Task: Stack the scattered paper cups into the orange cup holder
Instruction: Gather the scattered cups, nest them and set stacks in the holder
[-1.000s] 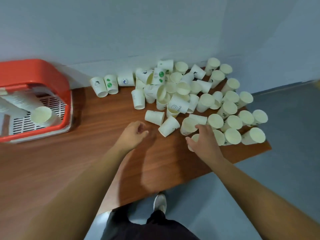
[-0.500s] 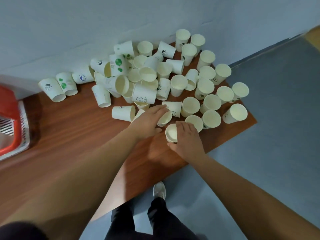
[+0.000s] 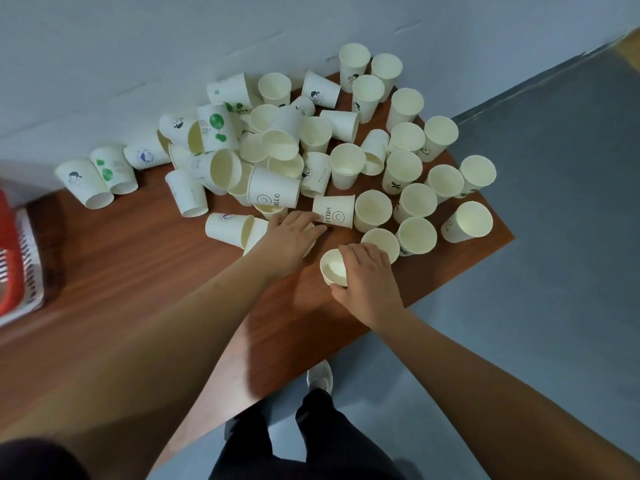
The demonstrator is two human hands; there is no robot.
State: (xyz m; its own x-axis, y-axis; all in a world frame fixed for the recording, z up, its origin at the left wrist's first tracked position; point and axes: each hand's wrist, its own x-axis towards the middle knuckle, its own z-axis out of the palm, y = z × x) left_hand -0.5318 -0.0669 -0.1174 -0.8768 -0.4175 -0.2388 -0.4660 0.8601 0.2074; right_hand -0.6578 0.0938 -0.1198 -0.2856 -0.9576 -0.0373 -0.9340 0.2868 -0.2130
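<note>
Many white paper cups (image 3: 346, 164) lie scattered, upright and tipped, on the far right part of the brown table (image 3: 138, 271). My right hand (image 3: 367, 282) grips one upright paper cup (image 3: 333, 268) at the near edge of the pile. Just left of it, my left hand (image 3: 289, 239) curls over a cup lying on its side, which is mostly hidden under the fingers. Only a sliver of the orange cup holder (image 3: 7, 258), with its white grated floor, shows at the left edge.
A pale wall runs behind the pile. Three printed cups (image 3: 100, 178) stand apart on the left by the wall. The table's right corner (image 3: 509, 237) ends just past the cups, with grey floor beyond. My legs and a shoe (image 3: 320, 375) are below the near edge.
The view has swung right, so the holder is nearly out of frame. My left hand reached from bare table into the pile. My right hand closed around one cup.
</note>
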